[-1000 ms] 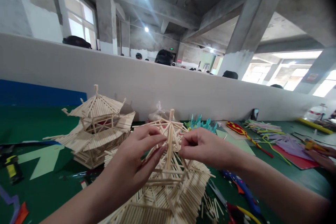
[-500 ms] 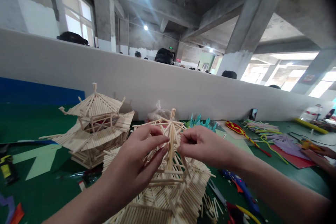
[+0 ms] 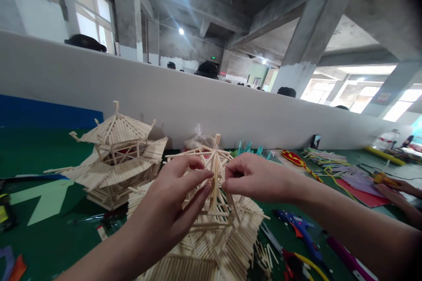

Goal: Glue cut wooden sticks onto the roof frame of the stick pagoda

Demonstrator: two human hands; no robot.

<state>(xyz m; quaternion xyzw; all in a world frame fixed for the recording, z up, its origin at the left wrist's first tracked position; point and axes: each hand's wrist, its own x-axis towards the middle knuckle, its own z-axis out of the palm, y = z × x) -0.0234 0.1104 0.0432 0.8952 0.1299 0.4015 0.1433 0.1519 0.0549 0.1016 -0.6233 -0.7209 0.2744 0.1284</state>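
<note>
A model pavilion made of thin wooden sticks (image 3: 201, 265) stands right in front of me, its upper roof a bare frame of slanting sticks that meet at a short post (image 3: 217, 141). My left hand (image 3: 171, 195) is at the left of this roof, thumb and forefinger a little apart, their tips at the edge of a pale sloping strip of sticks (image 3: 215, 184). On the strip's other side is my right hand (image 3: 245, 176), its fingers closed in a pinch. Whatever lies between those fingers is hidden. Both hands partly cover the roof frame.
A second stick pavilion (image 3: 115, 158) with a covered roof stands left. Scissors (image 3: 272, 235), a blue glue gun (image 3: 303, 230) and loose sticks (image 3: 265, 254) lie to the right. A white partition (image 3: 158, 96) runs behind. Another person's hand (image 3: 395, 195) is at the far right.
The camera view has shifted slightly, bringing more of a purple tool at the lower right into sight. Both hands keep nearly the same place at the roof frame.
</note>
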